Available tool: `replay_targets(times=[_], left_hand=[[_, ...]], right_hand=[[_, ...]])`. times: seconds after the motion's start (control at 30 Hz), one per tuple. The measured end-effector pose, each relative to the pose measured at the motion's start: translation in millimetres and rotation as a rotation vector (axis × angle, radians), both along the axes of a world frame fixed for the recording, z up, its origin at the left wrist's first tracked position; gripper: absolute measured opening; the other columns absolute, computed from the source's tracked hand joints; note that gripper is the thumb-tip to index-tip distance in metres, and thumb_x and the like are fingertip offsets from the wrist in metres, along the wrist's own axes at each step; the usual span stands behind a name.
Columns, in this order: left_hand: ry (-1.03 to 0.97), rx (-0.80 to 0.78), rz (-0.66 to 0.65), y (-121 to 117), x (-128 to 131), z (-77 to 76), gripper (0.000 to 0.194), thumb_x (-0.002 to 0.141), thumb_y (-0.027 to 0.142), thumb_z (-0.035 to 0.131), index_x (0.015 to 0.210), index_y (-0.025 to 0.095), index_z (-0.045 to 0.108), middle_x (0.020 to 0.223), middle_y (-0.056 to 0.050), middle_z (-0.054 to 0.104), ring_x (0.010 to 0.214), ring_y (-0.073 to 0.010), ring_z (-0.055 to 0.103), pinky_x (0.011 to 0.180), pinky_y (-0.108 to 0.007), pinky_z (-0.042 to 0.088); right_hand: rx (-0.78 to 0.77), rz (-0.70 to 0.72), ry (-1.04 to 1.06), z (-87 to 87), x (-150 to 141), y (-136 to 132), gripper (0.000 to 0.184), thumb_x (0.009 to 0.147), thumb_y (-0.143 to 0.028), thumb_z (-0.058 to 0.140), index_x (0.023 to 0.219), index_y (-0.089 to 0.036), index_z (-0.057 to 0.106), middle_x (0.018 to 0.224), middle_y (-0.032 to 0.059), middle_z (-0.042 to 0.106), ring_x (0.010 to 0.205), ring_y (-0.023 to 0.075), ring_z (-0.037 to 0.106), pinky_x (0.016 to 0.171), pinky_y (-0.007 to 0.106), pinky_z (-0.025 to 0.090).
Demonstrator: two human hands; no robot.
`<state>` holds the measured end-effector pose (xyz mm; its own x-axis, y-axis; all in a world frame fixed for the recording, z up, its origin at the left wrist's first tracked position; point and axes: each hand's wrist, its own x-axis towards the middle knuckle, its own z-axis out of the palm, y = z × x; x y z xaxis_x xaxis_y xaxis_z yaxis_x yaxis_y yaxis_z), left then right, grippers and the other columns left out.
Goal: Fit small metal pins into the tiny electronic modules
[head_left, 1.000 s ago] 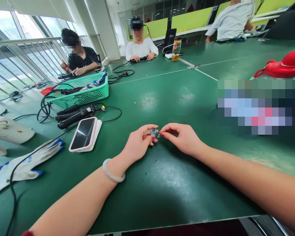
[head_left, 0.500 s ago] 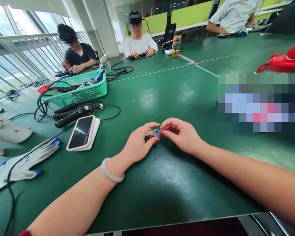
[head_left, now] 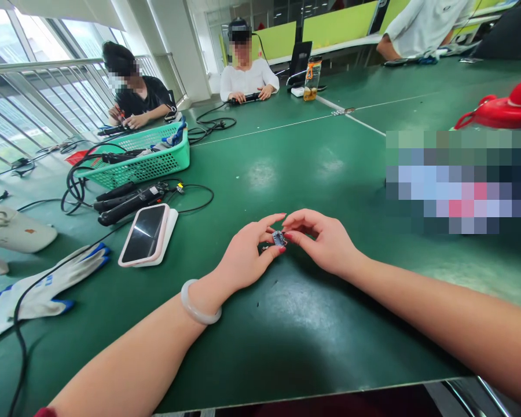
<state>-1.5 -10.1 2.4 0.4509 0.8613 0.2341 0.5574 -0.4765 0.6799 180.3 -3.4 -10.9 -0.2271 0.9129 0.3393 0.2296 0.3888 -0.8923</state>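
A small grey-blue part with dark recesses (head_left: 279, 238) is held just above the green table (head_left: 330, 324), at the middle of the view. My left hand (head_left: 247, 252), with a pale bangle (head_left: 198, 304) on its wrist, pinches the part between thumb and fingers from the left. From the right, my right hand (head_left: 323, 237) is closed with thumb and forefinger at the part's right edge. Whether its fingertips hold a separate tiny piece is too small to make out. The exact kind of the part does not show.
Left of my hands lie a phone (head_left: 145, 234), black curling-iron-like tools (head_left: 132, 202), a green basket (head_left: 147, 162) with cables and a work glove (head_left: 56, 284). A red-lidded object (head_left: 503, 107), blurred below, stands at right. Several people sit around the table.
The small part has turned slightly between my fingers and shifted a little to the right and down. Both hands stay in nearly the same place. At far right, a co-worker's arm has moved.
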Motion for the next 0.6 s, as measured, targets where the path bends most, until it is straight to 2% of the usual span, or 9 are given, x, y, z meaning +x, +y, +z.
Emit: replay_targets(times=[0.2,0.37,0.6], left_hand=[[0.001,0.018,0.008,0.0,0.2,-0.4,0.055,0.08,0.025,0.06,0.133,0.024,0.044,0.091,-0.001,0.071,0.099,-0.0179,0.062,0.095,-0.035,0.042],[0.007,0.02,0.002,-0.7,1.0,0.2,0.055,0.081,0.026,0.061,0.133,0.026,0.045,0.094,-0.001,0.071,0.1,-0.0189,0.061,0.095,-0.035,0.043],[-0.013,0.021,-0.024,-0.7,0.7,-0.7,0.055,0.081,0.029,0.061,0.134,0.026,0.044,0.109,-0.003,0.068,0.102,-0.0181,0.061,0.097,-0.034,0.042]], right_hand=[[-0.1,0.022,0.147,-2.7,-0.8,1.6,0.017,0.075,-0.03,0.064,0.09,-0.02,0.063,0.081,0.0018,0.071,0.073,0.016,0.067,0.069,0.032,0.057],[-0.096,0.003,0.083,-0.7,-2.0,0.9,0.015,0.075,-0.03,0.063,0.085,-0.02,0.069,0.083,0.0023,0.072,0.074,0.017,0.068,0.075,0.035,0.057],[-0.056,-0.001,0.032,-0.5,-3.0,0.0,0.014,0.077,-0.028,0.063,0.086,-0.021,0.071,0.086,0.0012,0.073,0.078,0.0169,0.068,0.077,0.033,0.056]])
